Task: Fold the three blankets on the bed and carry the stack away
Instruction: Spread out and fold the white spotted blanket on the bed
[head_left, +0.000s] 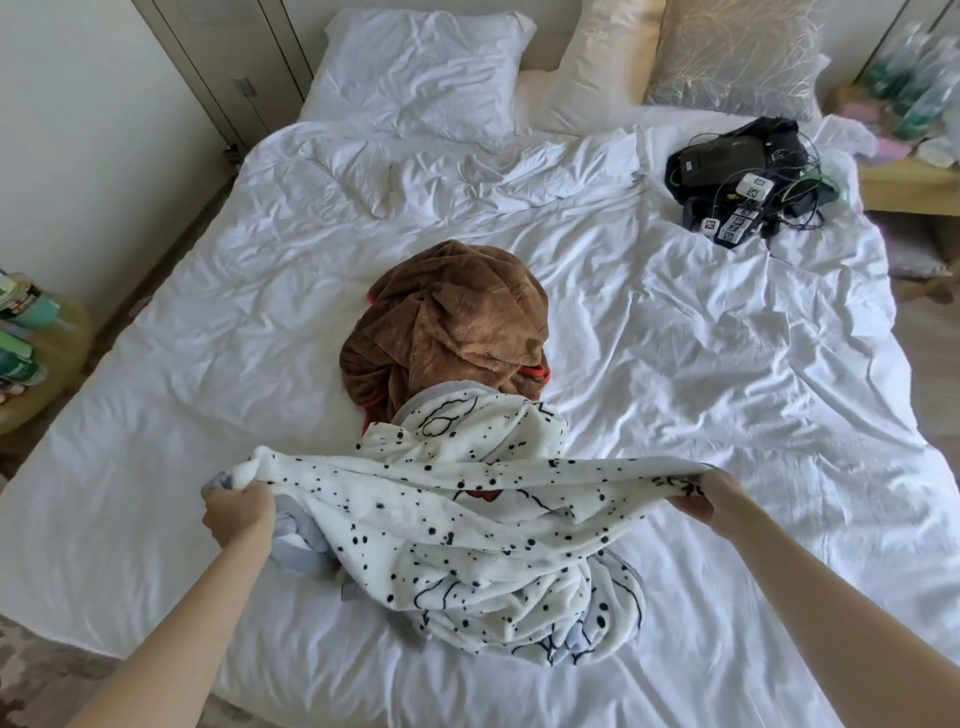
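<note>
White, rumpled bedding covers the bed (208, 322). At its middle lies the crumpled brown blanket (457, 322), and the spotted white blanket (483, 545) overlaps that blanket's near edge. The left hand (236, 512) and right hand (709, 501) are each closed around the spotted blanket's edge, stretching it taut between them. Far right of the brown blanket sits a black tangle of devices and cables (743, 176).

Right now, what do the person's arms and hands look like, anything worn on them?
Both forearms are bare, with no sleeves in view. The left hand and right hand show no gloves, and no watch, ring or bracelet is visible.
</note>
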